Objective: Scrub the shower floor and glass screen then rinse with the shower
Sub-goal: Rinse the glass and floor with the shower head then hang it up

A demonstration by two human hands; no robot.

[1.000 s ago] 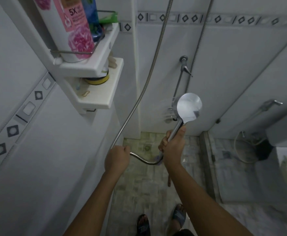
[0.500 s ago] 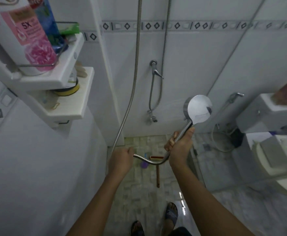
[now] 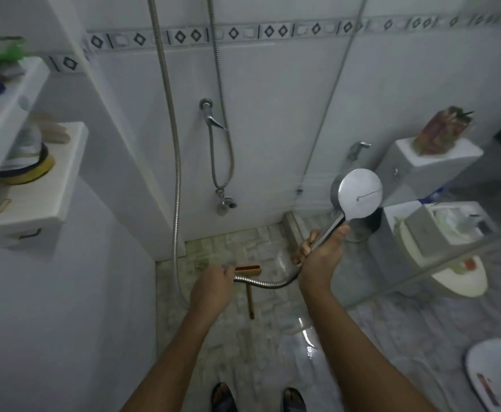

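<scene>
My right hand (image 3: 320,257) grips the chrome handle of a round shower head (image 3: 359,193), whose back faces me while it points at the glass screen (image 3: 406,93) on the right. Faint lines of spray run from the head toward the glass. My left hand (image 3: 210,288) is closed around the metal hose (image 3: 265,283) a short way below the handle. A scrub brush (image 3: 249,270) with a red head and a wooden handle lies on the wet mosaic shower floor (image 3: 261,242) between my hands.
A tap (image 3: 210,117) and hose loop are fixed to the back wall. White shelves (image 3: 50,185) with bottles jut out at left. Beyond the glass stand a toilet (image 3: 439,245) and its cistern. My sandalled feet are at the bottom edge.
The view has swung right, bringing the toilet and glass more into sight. My right hand has carried the shower head rightward toward the glass; my left hand keeps its hold on the hose.
</scene>
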